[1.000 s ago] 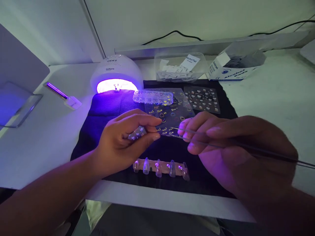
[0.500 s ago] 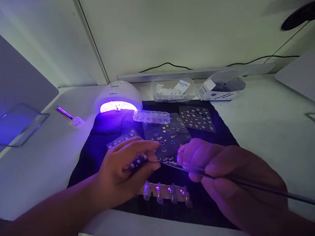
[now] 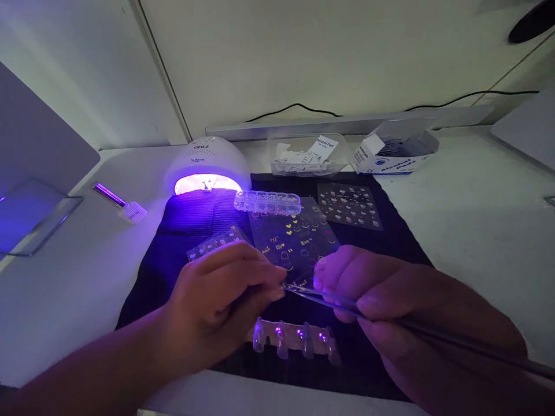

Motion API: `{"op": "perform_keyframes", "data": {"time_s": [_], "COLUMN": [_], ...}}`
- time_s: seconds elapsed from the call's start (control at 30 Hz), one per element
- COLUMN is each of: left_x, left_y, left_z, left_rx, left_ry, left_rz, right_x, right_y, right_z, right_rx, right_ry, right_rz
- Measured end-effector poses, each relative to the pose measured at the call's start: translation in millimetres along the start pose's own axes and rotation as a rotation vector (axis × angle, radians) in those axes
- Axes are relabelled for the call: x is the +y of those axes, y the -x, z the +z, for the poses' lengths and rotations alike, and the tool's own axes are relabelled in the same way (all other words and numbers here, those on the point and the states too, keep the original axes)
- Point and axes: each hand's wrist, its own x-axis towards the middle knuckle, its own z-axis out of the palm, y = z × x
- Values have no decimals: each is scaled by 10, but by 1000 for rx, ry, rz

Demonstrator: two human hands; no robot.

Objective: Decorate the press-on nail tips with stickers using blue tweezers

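Since the earlier frame both hands have dropped slightly toward the nail strip (image 3: 295, 340). Left hand (image 3: 217, 309) fingers (image 3: 264, 283) pinch closed on a sticker sheet (image 3: 212, 242), mostly hidden beneath them. Right hand (image 3: 390, 306) fingers grip a thin metal tool (image 3: 329, 297): slender, shiny, long axis running 4 to 10 o'clock, tip pointing at the left fingertips.

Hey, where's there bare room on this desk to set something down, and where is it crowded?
Bare desk lies right of the black mat, below the alcohol pad box. More shows left of the mat, between the lit nail lamp and the small brush. The mat's middle is crowded: sticker sheets, bead case, nail tips, left hand, right hand.
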Motion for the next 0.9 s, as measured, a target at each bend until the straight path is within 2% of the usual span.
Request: {"op": "perform_keyframes", "data": {"time_s": [0.13,0.3,0.5,0.73,0.9], "left_x": [2,13,35,43,54], "left_y": [8,25,-15,-31,-17], "left_z": [2,25,26,89,101], "left_rx": [-4,21,44,104,106], "left_ry": [-62,-81,-34,73,111], "left_rz": [41,-29,-34,-131,-190], "right_x": [-36,-74,-5,-43,-13], "right_y": [16,39,26,57,33], "right_z": [-3,-6,-22,-59,-37], "right_rx": [15,31,-15,-72,-34], "right_ry": [0,22,24,62,101], "right_rz": [47,83,-86,-33,-35]}}
